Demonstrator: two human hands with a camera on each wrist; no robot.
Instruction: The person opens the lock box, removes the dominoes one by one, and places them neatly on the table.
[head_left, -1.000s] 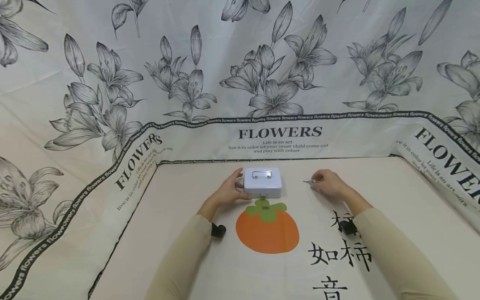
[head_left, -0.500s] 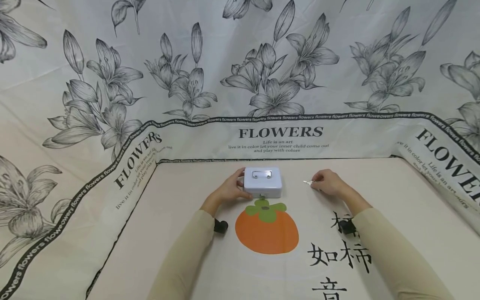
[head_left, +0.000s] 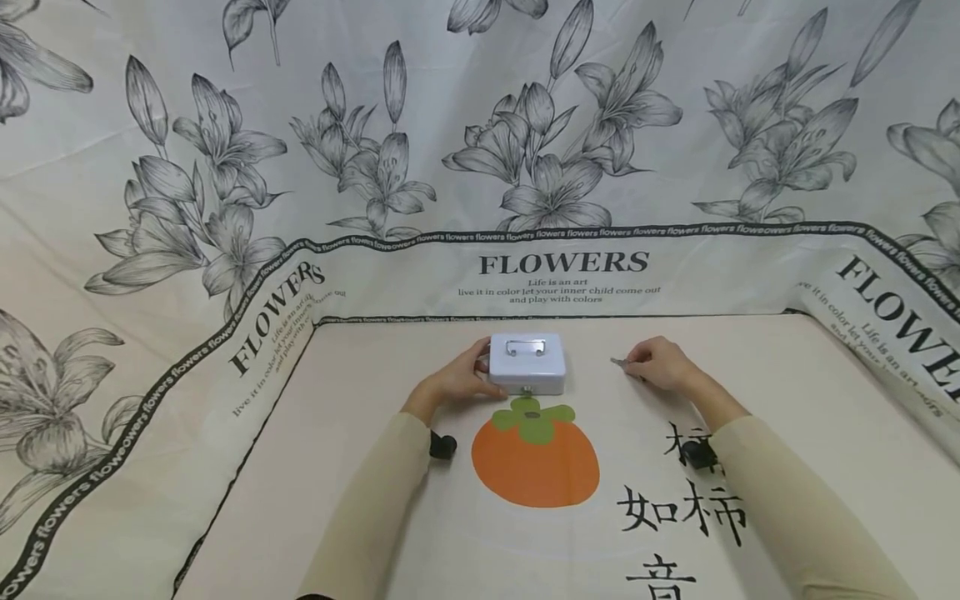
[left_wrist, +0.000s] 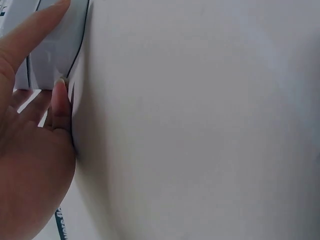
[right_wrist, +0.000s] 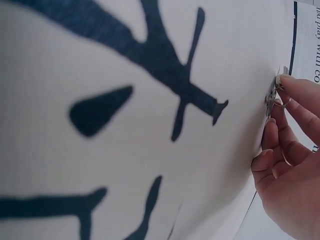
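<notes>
A small white cash box [head_left: 527, 364] with a metal handle on its lid and a lock in front stands on the table. My left hand [head_left: 459, 375] holds its left end, thumb along the front, fingers at the side and partly hidden behind it. The left wrist view shows the thumb lying across the box [left_wrist: 57, 42]. To the right of the box, my right hand [head_left: 660, 364] pinches small keys [head_left: 619, 362] between thumb and fingertips, their tips pointing left. In the right wrist view, a thin ring hangs with the keys [right_wrist: 270, 102]; how many there are is unclear.
The pale tablecloth [head_left: 360, 367] carries a printed orange persimmon [head_left: 536, 462] and black characters [head_left: 681, 510]. Behind the table rises a curtain [head_left: 420, 279] with flower prints. Black wrist cameras sit under both forearms.
The keys turn slightly in my right hand's fingers, and that hand stays in about the same place. My left hand and the cash box stay put.
</notes>
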